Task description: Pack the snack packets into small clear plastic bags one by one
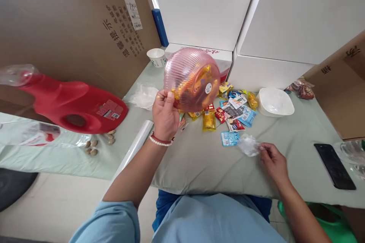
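My left hand (165,115) is closed on the rim of a pink see-through ribbed bowl (178,66), raised over the table and tilted with its stickered base facing me. Yellow packets show through its wall; whether they lie inside or behind it I cannot tell. Between the fingertips of my right hand (274,161) is a crumpled clear plastic bag (249,145), low over the cloth. Beside the bag lies a light-blue packet (229,138). A pile of small snack packets (235,110) spreads beyond it, partly hidden by the bowl.
A white bowl (275,101) stands right of the packets, a patterned cup (156,57) at the back left. On the left are a red jug (80,102) and several walnuts (91,147). A phone (334,166) lies at right. White boxes (202,7) line the back.
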Tool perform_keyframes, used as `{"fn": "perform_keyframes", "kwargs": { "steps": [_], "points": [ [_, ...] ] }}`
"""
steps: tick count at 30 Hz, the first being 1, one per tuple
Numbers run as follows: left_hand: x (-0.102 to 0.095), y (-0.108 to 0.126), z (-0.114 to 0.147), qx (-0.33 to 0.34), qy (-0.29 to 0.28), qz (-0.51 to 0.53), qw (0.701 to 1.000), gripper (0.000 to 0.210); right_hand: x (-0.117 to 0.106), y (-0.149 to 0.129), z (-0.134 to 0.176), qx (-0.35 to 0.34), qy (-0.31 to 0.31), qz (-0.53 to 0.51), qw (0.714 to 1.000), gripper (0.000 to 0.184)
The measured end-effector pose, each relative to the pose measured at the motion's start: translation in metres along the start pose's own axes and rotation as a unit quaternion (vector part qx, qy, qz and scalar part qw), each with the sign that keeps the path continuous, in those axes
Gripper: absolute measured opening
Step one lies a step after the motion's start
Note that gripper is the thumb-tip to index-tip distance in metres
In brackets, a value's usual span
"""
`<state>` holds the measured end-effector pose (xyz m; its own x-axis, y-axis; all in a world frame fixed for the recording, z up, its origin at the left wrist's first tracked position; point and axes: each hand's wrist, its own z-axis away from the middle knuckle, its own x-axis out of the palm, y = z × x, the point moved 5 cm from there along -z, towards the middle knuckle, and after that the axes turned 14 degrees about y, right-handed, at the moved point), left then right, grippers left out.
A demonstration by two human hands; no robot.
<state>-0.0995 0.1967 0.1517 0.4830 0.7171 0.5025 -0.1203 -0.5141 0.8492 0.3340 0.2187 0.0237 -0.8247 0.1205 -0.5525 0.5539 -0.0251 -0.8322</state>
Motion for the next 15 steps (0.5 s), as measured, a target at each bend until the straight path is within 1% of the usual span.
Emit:
{"fn": "perform_keyframes", "kwargs": {
  "steps": [1,3,4,6,9,12,14,15],
  "points": [
    [0.007,-0.006,-0.001,-0.035,0.02,0.05,0.998,0.028,0.013,-0.001,-0.002,0.014,-0.021,-0.019,1.0,0.038],
    [0.018,-0.018,-0.003,-0.098,0.052,0.109,0.988,0.02,0.037,-0.005,-0.006,0.019,-0.059,-0.026,0.998,0.038],
    [0.022,-0.025,-0.004,-0.128,0.064,0.123,0.982,0.02,0.045,-0.008,-0.009,0.006,-0.069,-0.015,0.997,0.038],
    [0.026,-0.036,-0.006,-0.182,0.079,0.138,0.97,0.028,0.055,-0.015,-0.013,-0.043,-0.073,0.018,0.996,0.042],
    [0.025,-0.047,-0.004,-0.233,0.081,0.154,0.957,0.034,0.054,-0.024,-0.016,-0.096,-0.072,0.082,0.989,0.051],
    [0.019,-0.059,0.009,-0.27,0.067,0.15,0.949,0.034,0.04,-0.039,-0.018,-0.107,-0.064,0.124,0.984,0.059],
    [0.017,-0.067,0.028,-0.293,0.036,0.138,0.945,0.033,0.027,-0.058,-0.017,-0.107,-0.045,0.085,0.99,0.059],
    [0.018,-0.071,0.04,-0.303,0.011,0.13,0.944,0.033,0.02,-0.07,-0.016,-0.103,-0.039,0.035,0.993,0.06]
  ]
}}
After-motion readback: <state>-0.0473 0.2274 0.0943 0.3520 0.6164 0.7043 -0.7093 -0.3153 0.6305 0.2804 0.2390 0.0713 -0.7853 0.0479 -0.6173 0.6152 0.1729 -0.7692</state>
